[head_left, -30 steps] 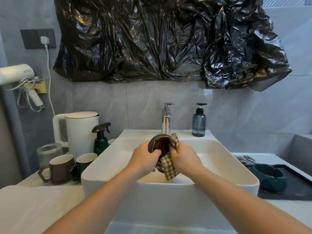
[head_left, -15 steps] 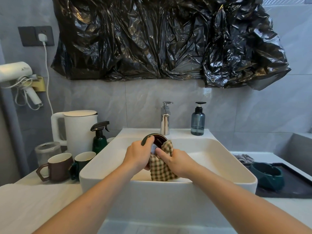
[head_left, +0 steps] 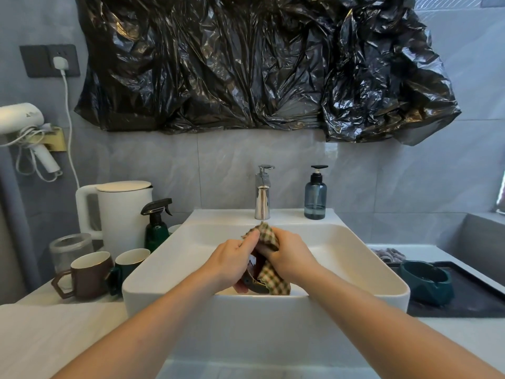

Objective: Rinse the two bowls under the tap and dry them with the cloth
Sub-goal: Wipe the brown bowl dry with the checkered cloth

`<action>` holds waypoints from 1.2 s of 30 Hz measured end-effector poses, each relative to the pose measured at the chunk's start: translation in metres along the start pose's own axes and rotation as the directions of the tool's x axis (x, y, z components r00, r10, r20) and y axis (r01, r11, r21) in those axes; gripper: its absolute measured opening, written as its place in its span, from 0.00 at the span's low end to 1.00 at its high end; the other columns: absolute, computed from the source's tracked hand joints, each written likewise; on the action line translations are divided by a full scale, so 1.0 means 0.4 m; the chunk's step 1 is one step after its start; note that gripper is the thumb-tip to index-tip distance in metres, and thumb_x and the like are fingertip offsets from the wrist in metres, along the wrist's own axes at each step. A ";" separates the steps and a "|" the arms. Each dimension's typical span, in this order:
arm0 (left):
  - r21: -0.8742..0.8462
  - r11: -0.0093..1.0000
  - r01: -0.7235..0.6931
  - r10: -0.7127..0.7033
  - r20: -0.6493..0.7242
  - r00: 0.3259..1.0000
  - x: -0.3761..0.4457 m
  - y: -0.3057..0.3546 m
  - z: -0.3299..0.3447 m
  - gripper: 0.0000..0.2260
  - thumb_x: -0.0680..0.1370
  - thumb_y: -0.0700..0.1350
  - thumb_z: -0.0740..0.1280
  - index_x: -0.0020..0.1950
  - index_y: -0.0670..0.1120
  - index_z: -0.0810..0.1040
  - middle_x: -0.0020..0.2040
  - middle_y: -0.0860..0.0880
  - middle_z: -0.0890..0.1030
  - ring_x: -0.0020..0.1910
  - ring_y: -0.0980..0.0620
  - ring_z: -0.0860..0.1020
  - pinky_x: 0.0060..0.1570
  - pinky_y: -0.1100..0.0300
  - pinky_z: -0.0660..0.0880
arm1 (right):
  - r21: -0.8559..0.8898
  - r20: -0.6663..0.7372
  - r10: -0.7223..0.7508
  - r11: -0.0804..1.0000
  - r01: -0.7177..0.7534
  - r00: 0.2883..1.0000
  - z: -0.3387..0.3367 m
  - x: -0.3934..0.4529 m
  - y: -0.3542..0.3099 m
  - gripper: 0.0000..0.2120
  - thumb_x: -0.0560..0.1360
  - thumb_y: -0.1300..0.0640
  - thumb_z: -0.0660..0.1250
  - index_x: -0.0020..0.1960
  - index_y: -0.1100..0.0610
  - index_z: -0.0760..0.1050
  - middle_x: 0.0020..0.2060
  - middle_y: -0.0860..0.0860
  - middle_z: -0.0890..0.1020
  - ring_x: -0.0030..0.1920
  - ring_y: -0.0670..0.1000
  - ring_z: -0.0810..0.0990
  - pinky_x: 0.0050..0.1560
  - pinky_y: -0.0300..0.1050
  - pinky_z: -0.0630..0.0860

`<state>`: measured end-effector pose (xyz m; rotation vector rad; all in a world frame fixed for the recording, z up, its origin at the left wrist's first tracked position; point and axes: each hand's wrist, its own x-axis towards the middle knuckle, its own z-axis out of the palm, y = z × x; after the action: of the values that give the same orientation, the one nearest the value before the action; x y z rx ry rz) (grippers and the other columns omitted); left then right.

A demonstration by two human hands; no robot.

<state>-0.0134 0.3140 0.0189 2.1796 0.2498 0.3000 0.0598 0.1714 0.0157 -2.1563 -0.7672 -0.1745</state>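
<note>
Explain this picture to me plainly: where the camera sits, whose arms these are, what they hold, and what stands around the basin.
There is no machine here. One camera, worn on a person's head, looks down at their two bare arms over a white basin. The left hand grips a dark bowl, while the right hand presses a checked cloth into it, drying it. No water shows at the tap. A soap bottle stands beside the tap. Left of the basin are a white kettle, a spray bottle and two mugs. On the right, a green bowl sits on a dark mat.
</note>
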 end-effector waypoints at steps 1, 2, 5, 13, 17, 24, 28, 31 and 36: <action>-0.005 1.000 -0.017 0.016 -0.021 1.000 -0.001 0.001 0.000 0.35 0.86 0.66 0.51 0.49 0.37 0.83 0.40 0.38 0.86 0.28 0.44 0.83 0.28 0.56 0.79 | 0.023 -0.002 -0.014 1.000 0.014 1.000 0.001 0.000 -0.001 0.13 0.78 0.41 0.70 0.58 0.47 0.78 0.50 0.45 0.84 0.50 0.48 0.83 0.54 0.48 0.80; -0.013 0.999 -0.035 0.034 -0.046 0.998 -0.003 0.003 0.000 0.34 0.86 0.65 0.52 0.47 0.38 0.82 0.40 0.38 0.85 0.27 0.45 0.82 0.27 0.55 0.79 | 0.045 -0.002 -0.024 0.999 0.024 1.000 0.001 -0.001 -0.002 0.15 0.76 0.41 0.72 0.59 0.46 0.78 0.50 0.44 0.84 0.51 0.48 0.82 0.55 0.48 0.80; -0.032 0.997 -0.073 0.070 -0.100 0.993 -0.004 0.003 0.001 0.32 0.86 0.64 0.53 0.42 0.39 0.80 0.37 0.38 0.82 0.24 0.46 0.80 0.25 0.55 0.77 | 0.071 0.031 -0.024 0.997 0.022 0.999 0.001 -0.005 -0.002 0.23 0.70 0.36 0.75 0.58 0.46 0.75 0.50 0.42 0.84 0.51 0.45 0.82 0.55 0.48 0.81; -0.133 0.991 0.021 -0.052 -0.232 0.971 0.003 0.012 -0.015 0.29 0.86 0.64 0.52 0.46 0.45 0.83 0.43 0.43 0.85 0.36 0.43 0.86 0.30 0.52 0.84 | 0.191 0.041 -0.093 0.978 0.084 0.995 0.005 -0.023 -0.021 0.22 0.78 0.37 0.65 0.67 0.41 0.60 0.60 0.45 0.76 0.58 0.44 0.78 0.59 0.48 0.77; -0.143 0.988 0.050 -0.088 -0.275 0.957 0.005 0.011 -0.022 0.30 0.86 0.64 0.51 0.45 0.44 0.82 0.44 0.42 0.84 0.36 0.42 0.86 0.32 0.49 0.85 | 0.196 -0.011 -0.129 0.972 0.129 0.992 0.005 -0.023 -0.027 0.14 0.83 0.41 0.59 0.67 0.40 0.69 0.58 0.41 0.80 0.57 0.41 0.78 0.59 0.45 0.77; -0.115 0.993 0.020 -0.041 -0.184 0.982 0.010 -0.001 -0.011 0.34 0.86 0.64 0.52 0.46 0.38 0.83 0.41 0.38 0.85 0.30 0.40 0.85 0.25 0.54 0.79 | -0.035 -0.061 0.000 0.999 -0.002 0.998 -0.002 -0.003 0.005 0.10 0.79 0.45 0.69 0.60 0.42 0.76 0.47 0.41 0.83 0.49 0.44 0.83 0.53 0.48 0.83; -0.105 0.994 0.016 -0.033 -0.155 0.987 0.016 -0.002 -0.007 0.31 0.86 0.64 0.50 0.49 0.41 0.83 0.43 0.39 0.86 0.33 0.42 0.86 0.28 0.55 0.81 | -0.088 -0.206 0.009 0.996 -0.028 0.979 0.003 0.005 0.005 0.13 0.76 0.41 0.71 0.57 0.40 0.71 0.46 0.43 0.84 0.47 0.48 0.83 0.44 0.48 0.82; -0.124 0.992 0.028 -0.050 -0.178 0.983 0.014 0.003 -0.006 0.32 0.86 0.64 0.50 0.50 0.41 0.83 0.43 0.41 0.86 0.36 0.42 0.87 0.31 0.53 0.83 | -0.090 -0.286 -0.040 0.996 0.015 0.957 -0.001 0.004 -0.005 0.16 0.75 0.44 0.73 0.51 0.42 0.65 0.45 0.44 0.83 0.44 0.51 0.82 0.39 0.49 0.79; -0.139 0.989 0.049 -0.083 -0.247 0.966 0.014 0.002 -0.016 0.30 0.86 0.63 0.50 0.47 0.43 0.82 0.43 0.42 0.85 0.35 0.43 0.86 0.30 0.53 0.83 | -0.099 -0.272 -0.158 0.986 0.135 0.949 -0.009 -0.008 -0.018 0.14 0.73 0.49 0.77 0.51 0.44 0.73 0.48 0.41 0.82 0.48 0.47 0.80 0.46 0.46 0.78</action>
<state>-0.0099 0.3199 0.0240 1.9961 0.4320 0.5422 0.0533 0.1706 0.0217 -2.0883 -0.7648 -0.5840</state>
